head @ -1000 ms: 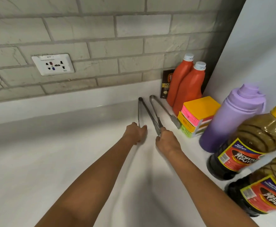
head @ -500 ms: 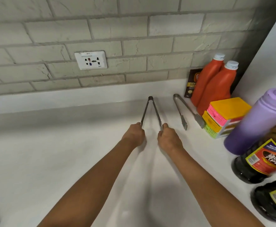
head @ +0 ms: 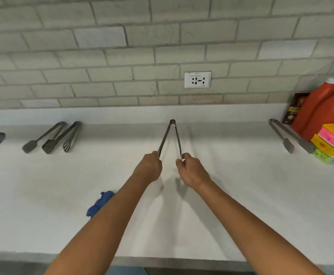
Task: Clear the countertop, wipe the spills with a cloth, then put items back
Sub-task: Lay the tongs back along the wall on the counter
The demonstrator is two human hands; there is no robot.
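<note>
— Nearest the lower edge?
— Bare white desk, with a crumpled blue cloth left of center, partly behind the left forearm.
— And mid-frame?
— Left hand and right hand, each curled around one tip of the spread tongs, hinge pointing toward the wall.
— Further back?
— Two more tongs at left, another pair at right beside stacked sponges and orange bottles. Above, a socket on the tiled wall.
</note>
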